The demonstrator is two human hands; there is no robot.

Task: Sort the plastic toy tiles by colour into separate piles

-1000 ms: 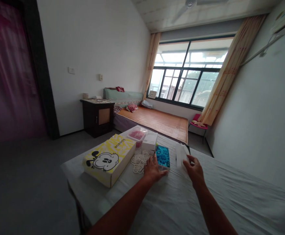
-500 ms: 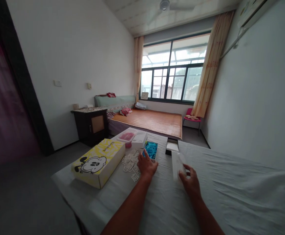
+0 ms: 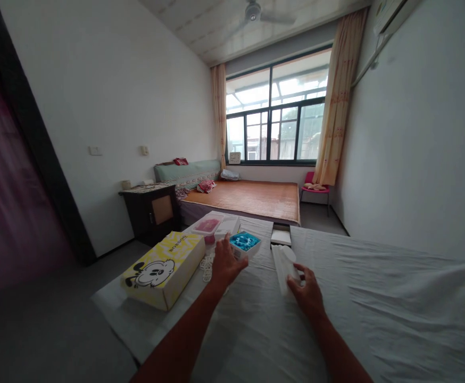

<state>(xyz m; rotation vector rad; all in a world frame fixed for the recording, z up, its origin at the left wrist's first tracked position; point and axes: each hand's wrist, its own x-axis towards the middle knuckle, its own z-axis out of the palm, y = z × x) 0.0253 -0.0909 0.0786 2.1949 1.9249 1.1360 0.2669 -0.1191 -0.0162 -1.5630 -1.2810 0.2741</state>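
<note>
Left hand [image 3: 227, 263] grasps the blue-filled box [image 3: 246, 242], right hand [image 3: 309, 291] a whitish object [image 3: 282, 267] (shape unclear).

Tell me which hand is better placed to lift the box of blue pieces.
Left, I'd judge: the left hand is at the box of blue pieces, while the right hand is farther off, holding a whitish translucent item.

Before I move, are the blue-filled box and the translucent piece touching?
Apart: the head view shows cloth between the blue-filled box and translucent piece.
</note>
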